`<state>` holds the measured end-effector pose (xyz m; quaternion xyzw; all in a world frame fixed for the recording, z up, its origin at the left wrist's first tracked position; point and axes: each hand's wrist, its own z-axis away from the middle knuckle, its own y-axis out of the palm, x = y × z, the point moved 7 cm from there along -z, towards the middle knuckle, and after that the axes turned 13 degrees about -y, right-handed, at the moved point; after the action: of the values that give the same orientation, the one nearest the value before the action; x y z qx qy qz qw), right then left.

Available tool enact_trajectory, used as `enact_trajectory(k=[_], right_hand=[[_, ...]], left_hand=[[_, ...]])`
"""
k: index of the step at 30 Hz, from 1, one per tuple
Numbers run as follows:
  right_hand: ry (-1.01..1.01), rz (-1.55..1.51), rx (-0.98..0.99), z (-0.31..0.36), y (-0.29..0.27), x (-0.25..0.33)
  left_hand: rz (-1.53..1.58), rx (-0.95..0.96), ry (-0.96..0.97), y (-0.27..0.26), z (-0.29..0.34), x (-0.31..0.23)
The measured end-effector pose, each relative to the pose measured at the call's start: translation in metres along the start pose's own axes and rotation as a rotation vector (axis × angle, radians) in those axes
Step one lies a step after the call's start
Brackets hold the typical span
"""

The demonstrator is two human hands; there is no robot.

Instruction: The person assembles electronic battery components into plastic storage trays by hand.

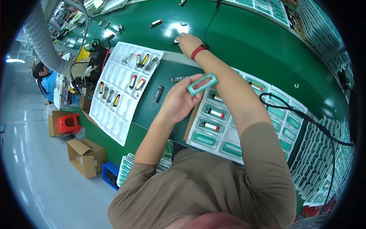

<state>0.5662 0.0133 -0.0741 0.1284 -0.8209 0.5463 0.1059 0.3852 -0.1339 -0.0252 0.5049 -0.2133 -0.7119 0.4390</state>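
My left hand (177,100) is closed on a teal plastic frame (207,84), rectangular with an open window, holding it tilted above the bench. My right arm reaches far across to the green surface beyond. There my right hand (190,44), with a red band on the wrist, has its fingers closed on a small dark and silver cylindrical part (175,42). Two dark cylindrical parts, one (158,94) left of my left hand and another (178,79) just behind it, lie on the bench. Under my right forearm, a white moulded tray (227,134) holds teal shells and red-tipped cylinders (214,112).
Another white tray (121,72) at the left carries several yellow, red and silver cylinders. A black cable (301,111) loops over the right tray. Stacked trays (318,152) stand at right. Cardboard boxes (87,156), a red stool (69,123) and a person in blue (47,84) are at left.
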Motion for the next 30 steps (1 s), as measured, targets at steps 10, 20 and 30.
enact_trajectory(k=[10,20,30], right_hand=[[-0.141,-0.466,-0.262,0.160,-0.211,0.071],[-0.265,0.178,-0.149,0.264,-0.226,0.133],[-0.266,0.260,-0.164,0.280,-0.230,0.137]], left_hand=[[-0.162,0.044,0.006,0.005,-0.008,0.003],[-0.285,0.107,-0.091,0.049,-0.037,0.048],[-0.337,0.086,-0.127,0.069,-0.035,0.057]])
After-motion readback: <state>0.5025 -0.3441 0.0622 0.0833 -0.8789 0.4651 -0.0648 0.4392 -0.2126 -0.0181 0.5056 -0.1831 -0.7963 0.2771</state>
